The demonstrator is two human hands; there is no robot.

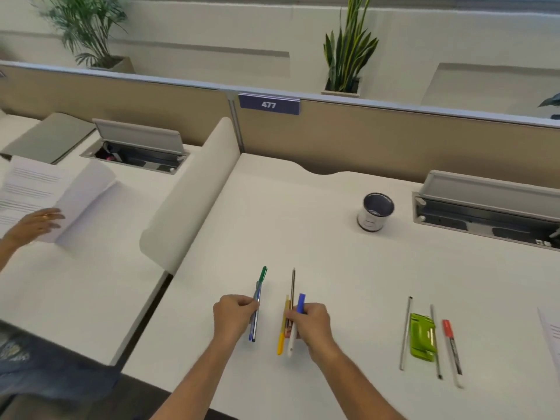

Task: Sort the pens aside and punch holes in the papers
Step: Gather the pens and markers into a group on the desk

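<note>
Both forearms cut off at the bottom edge; left hand (235, 310) pinched on two or three overlapping pens (257, 307), exact count unclear, right hand (312, 322) clutching four more pens (292, 298), ends partly hidden by fingers. Three loose pens (451, 347) flanking one green hole punch (421, 338) on the white surface (333, 268). One sheet of paper (553, 334) clipped by the right edge, one empty cup (375, 212) farther back.

The person's two forearms are bare from wrist to the frame's lower edge, with no sleeve showing. The left hand (233, 313) and right hand (312, 321) wear no ring, watch or glove.
</note>
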